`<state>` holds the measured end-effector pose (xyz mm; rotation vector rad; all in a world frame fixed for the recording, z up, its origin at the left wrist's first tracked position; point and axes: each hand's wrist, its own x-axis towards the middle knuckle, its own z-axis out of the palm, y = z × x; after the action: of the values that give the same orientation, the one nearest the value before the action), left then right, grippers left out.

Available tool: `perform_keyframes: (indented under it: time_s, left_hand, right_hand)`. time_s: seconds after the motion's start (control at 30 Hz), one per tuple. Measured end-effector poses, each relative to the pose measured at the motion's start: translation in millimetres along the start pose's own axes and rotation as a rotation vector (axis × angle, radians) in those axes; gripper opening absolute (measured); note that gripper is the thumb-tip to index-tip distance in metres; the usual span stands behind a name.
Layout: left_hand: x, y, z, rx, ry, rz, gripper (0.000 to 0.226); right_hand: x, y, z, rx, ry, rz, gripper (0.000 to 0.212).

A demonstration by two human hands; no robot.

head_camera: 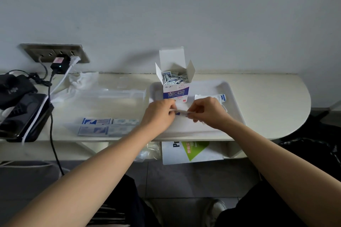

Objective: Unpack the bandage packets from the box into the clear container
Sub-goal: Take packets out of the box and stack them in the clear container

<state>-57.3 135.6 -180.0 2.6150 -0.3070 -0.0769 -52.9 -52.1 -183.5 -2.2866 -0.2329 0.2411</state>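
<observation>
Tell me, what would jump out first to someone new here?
The left hand and right hand meet mid-table, pinching a small packet between them over a white tray. Behind them stands an open box stuffed with packets; to the left, more packets lie in a clear container.

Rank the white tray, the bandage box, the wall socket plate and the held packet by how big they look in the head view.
1. tray, clearly largest.
2. box and socket plate: too alike to rank, and the plate sits farther back.
3. packet, smallest, partly hidden.
</observation>
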Motion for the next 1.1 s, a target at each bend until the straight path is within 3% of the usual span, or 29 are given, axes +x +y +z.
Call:
perform_keyframes:
  time_s: [0.13, 0.3, 0.57, 0.8, 0.93, 1.1]
  left_hand:
    - [6.7, 5.7, -39.0, 0.036, -0.032, 0.032, 0.012]
    - [0.9, -11.5, -82.2, -0.08, -0.128, -0.04, 0.021]
    - [-31.0, -71.3, -124.5, -0.154, 0.025, -0.188, 0.02]
    - [-51.1, -113.4, -140.8, -0.245, 0.052, -0.276, 0.016]
    - [-59.4, -132.2, -145.4, -0.28, 0.166, -0.362, 0.002]
    - [-68.5, -154.9, -152.1, -0.21, 0.308, -0.487, 0.006]
  right_hand:
    - [-0.7, -17.1, -8.8, 0.199, 0.041, -0.057, 0.009]
    - [6.4, -48.9, 5.8, 0.307, 0.101, -0.142, 0.017]
    - [38.1, -113.3, 59.3, 0.117, 0.217, -0.302, 0.018]
    - [58.0, -148.1, 94.2, 0.17, 0.131, -0.272, 0.019]
    - [68.7, -155.0, 108.4, 0.228, 0.011, -0.158, 0.017]
    - [77.0, -163.9, 126.9, 0.222, -0.104, -0.039, 0.018]
